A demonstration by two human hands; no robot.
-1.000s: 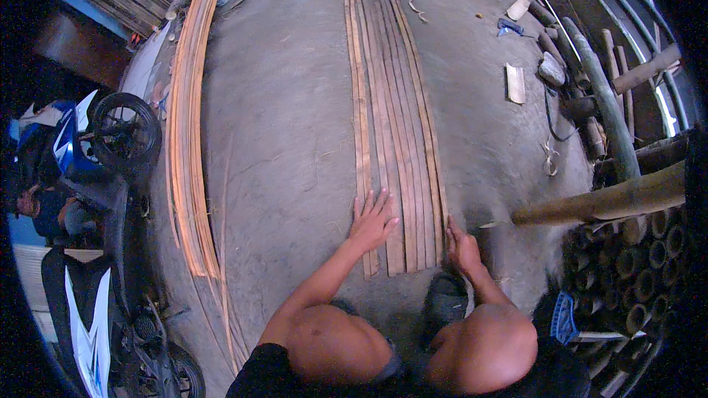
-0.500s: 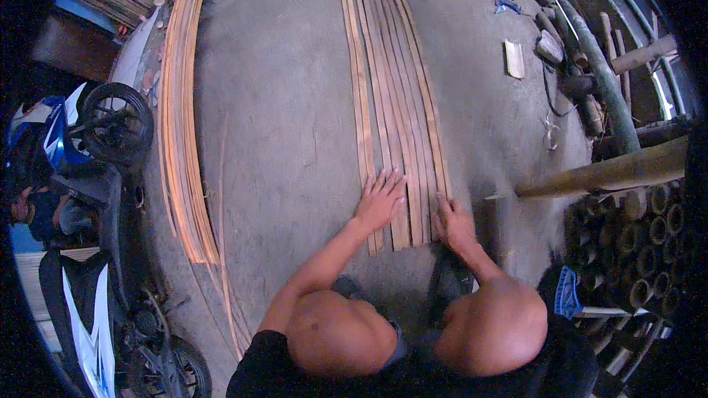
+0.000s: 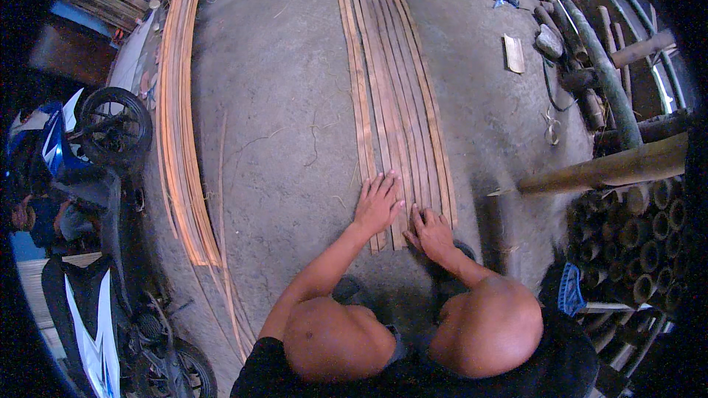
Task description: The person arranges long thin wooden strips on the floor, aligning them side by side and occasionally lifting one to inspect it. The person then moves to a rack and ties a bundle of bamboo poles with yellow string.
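Bamboo strips lie side by side on the concrete floor, running from the top centre of the frame down to its middle. A second bundle of strips curves down the left side, well apart from them. A blue and white motorbike stands at the lower left. Stacked bamboo poles fill the right edge. The left hand lies flat, fingers spread, on the near ends of the strips. The right hand rests just beside it, fingers bent onto the strip ends.
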